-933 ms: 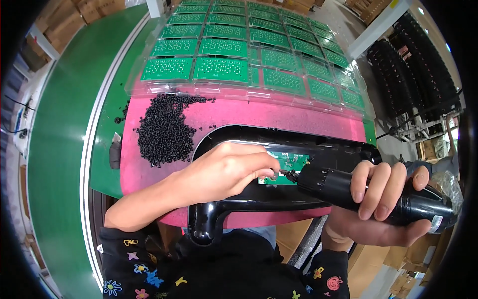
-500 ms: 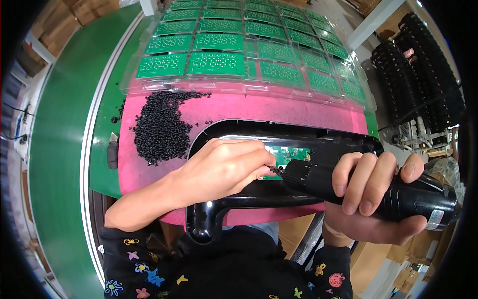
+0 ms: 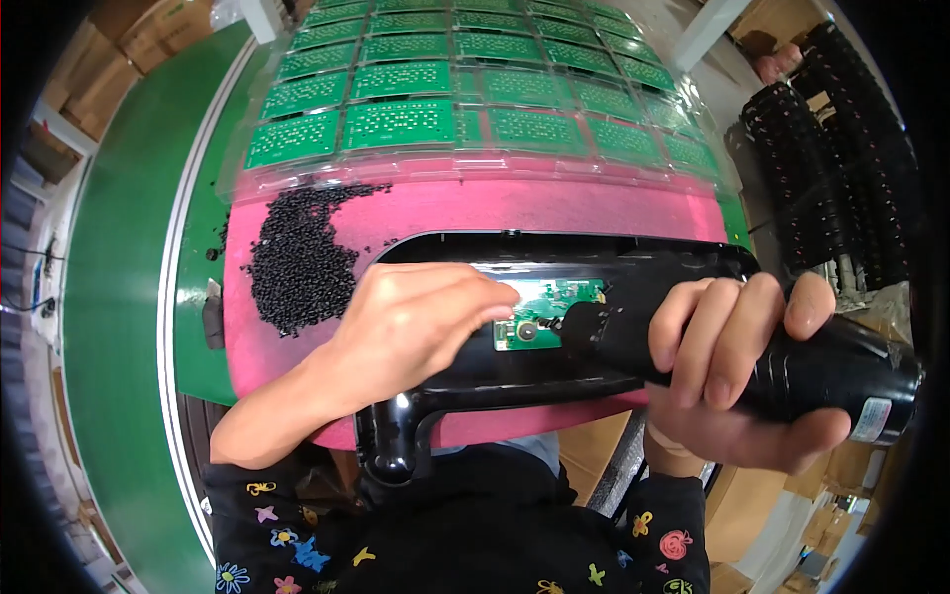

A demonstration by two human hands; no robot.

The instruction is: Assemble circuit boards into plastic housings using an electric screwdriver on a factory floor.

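Note:
A black electric screwdriver [image 3: 633, 342] lies across my right hand [image 3: 737, 371], which is wrapped round its body. Its front end points left, over the green circuit board [image 3: 564, 293]. Small dark parts show at that end, too small to make out. The board sits inside a long black plastic housing [image 3: 495, 393]. My left hand [image 3: 401, 312] reaches over the housing's left part, fingertips pressed together at the board's left side. What they pinch, if anything, is hidden. Left of the housing spreads a heap of small black screws [image 3: 302, 262].
Beneath the housing is a pink mat [image 3: 584, 211] on a green table [image 3: 129, 327]. Clear plastic trays with rows of green circuit boards [image 3: 400, 123] stand behind it. Stacked black parts [image 3: 797, 168] are at the far right, cardboard boxes [image 3: 163, 25] at the far left.
My left fingers have drawn back leftward from the screwdriver's front end, uncovering more of the board. The screwdriver's front end has dipped slightly. The whole view has shifted a little.

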